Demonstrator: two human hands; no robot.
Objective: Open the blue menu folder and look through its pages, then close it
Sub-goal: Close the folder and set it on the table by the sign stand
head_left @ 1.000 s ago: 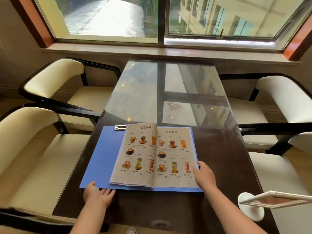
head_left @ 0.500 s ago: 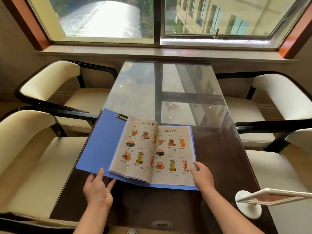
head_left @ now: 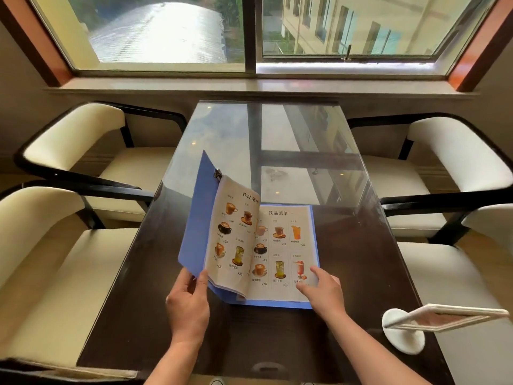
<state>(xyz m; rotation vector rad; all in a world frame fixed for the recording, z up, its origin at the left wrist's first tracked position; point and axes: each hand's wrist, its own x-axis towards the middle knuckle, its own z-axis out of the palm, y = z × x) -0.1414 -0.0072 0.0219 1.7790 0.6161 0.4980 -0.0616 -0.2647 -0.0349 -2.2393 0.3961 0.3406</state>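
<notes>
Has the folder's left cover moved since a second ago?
Yes. The left cover has swung up off the table toward the right page, lifted by the left hand; it lay flat before.

menu print (head_left: 280,213) too small; sign stand (head_left: 444,319) cut off

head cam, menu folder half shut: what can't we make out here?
- Left hand fingers: behind the lifted blue cover, head view.
- Outer face of that cover: turned away.
- Left page's inner column: hidden in the fold.
- Small item names on the right page: too small.
- White sign stand: face edge-on, cut off right.
</notes>
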